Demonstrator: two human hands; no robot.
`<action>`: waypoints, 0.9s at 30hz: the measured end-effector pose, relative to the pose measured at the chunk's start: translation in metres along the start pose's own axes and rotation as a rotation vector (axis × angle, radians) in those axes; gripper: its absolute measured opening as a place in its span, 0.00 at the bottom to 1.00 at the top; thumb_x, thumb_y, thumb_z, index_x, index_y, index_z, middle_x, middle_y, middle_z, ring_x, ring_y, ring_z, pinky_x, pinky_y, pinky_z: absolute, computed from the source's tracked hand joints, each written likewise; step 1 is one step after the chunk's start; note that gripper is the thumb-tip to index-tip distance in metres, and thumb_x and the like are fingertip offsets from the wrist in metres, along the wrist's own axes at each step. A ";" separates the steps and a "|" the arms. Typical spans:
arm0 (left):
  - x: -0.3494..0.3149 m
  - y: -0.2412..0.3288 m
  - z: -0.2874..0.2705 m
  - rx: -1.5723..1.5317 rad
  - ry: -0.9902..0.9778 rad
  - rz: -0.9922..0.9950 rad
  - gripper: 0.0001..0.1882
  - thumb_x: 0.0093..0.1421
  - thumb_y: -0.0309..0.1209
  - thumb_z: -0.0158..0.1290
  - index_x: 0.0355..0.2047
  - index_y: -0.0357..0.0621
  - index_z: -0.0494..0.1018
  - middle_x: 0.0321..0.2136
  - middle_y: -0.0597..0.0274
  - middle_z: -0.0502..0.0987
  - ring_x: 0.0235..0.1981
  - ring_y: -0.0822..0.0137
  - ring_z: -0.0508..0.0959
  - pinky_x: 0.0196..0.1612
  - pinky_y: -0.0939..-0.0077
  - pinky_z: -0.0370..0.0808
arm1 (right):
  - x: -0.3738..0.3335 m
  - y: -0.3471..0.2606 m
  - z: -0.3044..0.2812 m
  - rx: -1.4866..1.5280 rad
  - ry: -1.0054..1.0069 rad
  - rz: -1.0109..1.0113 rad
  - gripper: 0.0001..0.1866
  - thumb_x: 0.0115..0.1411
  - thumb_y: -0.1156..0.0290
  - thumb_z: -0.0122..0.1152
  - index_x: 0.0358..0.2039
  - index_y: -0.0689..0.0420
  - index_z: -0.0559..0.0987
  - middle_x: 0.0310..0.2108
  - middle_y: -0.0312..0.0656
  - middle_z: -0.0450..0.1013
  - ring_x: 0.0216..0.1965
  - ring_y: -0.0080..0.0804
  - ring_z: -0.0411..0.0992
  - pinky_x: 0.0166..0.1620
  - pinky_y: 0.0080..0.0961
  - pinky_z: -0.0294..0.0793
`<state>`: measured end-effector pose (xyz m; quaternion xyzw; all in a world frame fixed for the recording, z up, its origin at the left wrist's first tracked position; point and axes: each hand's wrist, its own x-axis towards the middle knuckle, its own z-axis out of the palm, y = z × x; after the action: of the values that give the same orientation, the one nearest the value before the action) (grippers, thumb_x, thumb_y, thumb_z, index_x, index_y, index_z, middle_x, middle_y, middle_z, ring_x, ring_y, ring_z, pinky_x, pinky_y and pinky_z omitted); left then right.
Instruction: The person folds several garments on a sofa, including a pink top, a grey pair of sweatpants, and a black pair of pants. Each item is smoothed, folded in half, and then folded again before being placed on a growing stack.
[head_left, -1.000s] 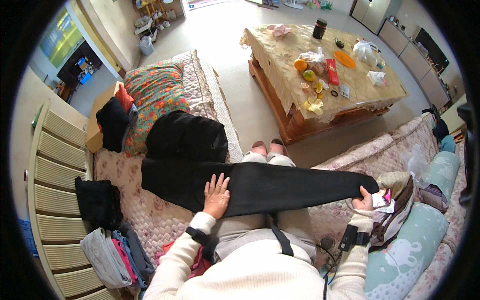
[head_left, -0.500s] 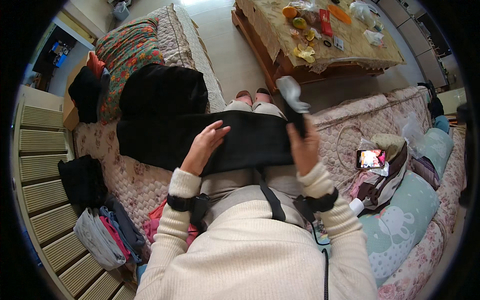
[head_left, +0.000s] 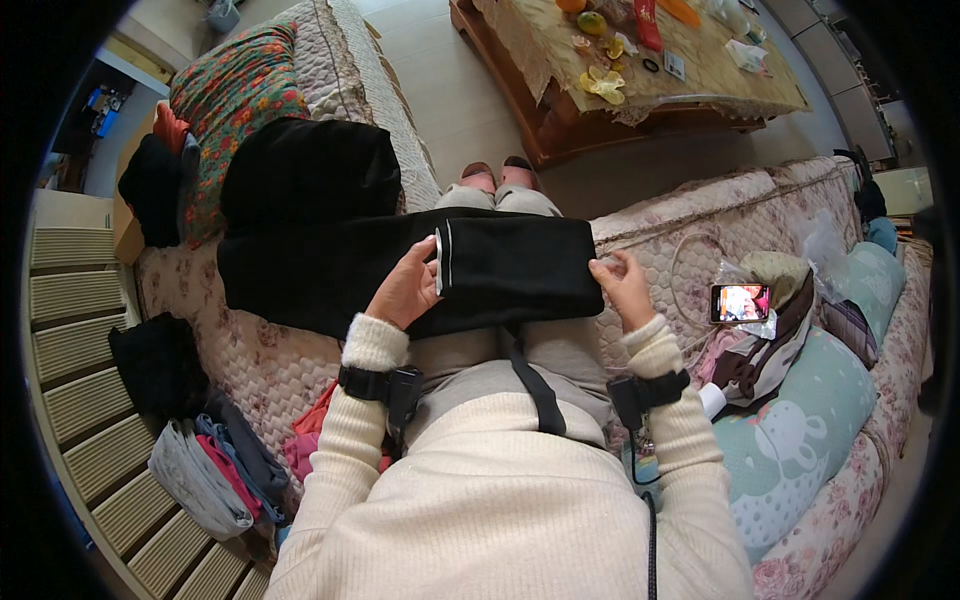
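A long black garment (head_left: 330,265), perhaps trousers, lies across my lap and runs left onto the bed-like seat. Its right end is doubled back on top as a flat rectangle, whose left edge shows a thin white band. At that white-banded edge, my left hand (head_left: 405,285) grips the cloth, its fingers partly hidden by it. My right hand (head_left: 625,287) pinches the fold at the right side between thumb and fingers. Another bulky black piece (head_left: 310,170) lies just beyond the garment's left part; whether the two are joined I cannot tell.
Folded clothes (head_left: 215,475) and a black bundle (head_left: 160,365) lie at left beside a slatted panel (head_left: 75,330). A phone (head_left: 741,303) with a lit screen, crumpled clothes and a green pillow (head_left: 800,440) are at right. A cloth-covered table (head_left: 690,90) with fruit stands ahead.
The garment's right end, raised in my right hand before, now lies folded leftward over the rest. My left hand, then resting on the cloth with fingers apart, now holds the white-banded edge.
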<state>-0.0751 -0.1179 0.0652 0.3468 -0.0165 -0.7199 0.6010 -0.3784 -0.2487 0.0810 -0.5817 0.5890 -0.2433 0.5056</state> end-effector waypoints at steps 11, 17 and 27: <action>0.033 -0.038 0.055 0.639 0.241 0.067 0.18 0.51 0.21 0.51 0.44 0.36 0.69 0.26 0.66 0.71 0.27 0.73 0.72 0.27 0.79 0.71 | 0.023 -0.018 -0.058 0.626 -0.213 0.289 0.14 0.55 0.70 0.64 0.39 0.64 0.77 0.32 0.41 0.77 0.30 0.27 0.76 0.36 0.23 0.78; 0.063 -0.057 0.079 0.392 0.098 -0.229 0.13 0.57 0.21 0.49 0.43 0.40 0.66 0.28 0.64 0.73 0.27 0.72 0.77 0.37 0.69 0.82 | 0.022 0.041 -0.118 0.035 -0.096 0.241 0.25 0.51 0.69 0.68 0.48 0.65 0.73 0.40 0.44 0.75 0.39 0.30 0.75 0.42 0.24 0.75; 0.060 -0.048 0.044 0.181 -0.224 -0.273 0.21 0.70 0.37 0.39 0.58 0.38 0.62 0.42 0.55 0.78 0.42 0.63 0.79 0.51 0.66 0.76 | -0.009 -0.014 0.007 -0.409 -0.116 -0.594 0.19 0.54 0.68 0.66 0.46 0.57 0.77 0.46 0.42 0.74 0.49 0.34 0.72 0.51 0.27 0.69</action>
<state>-0.1410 -0.1745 0.0486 0.3159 -0.1008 -0.8244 0.4587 -0.3678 -0.2405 0.0931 -0.8292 0.4011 -0.2232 0.3188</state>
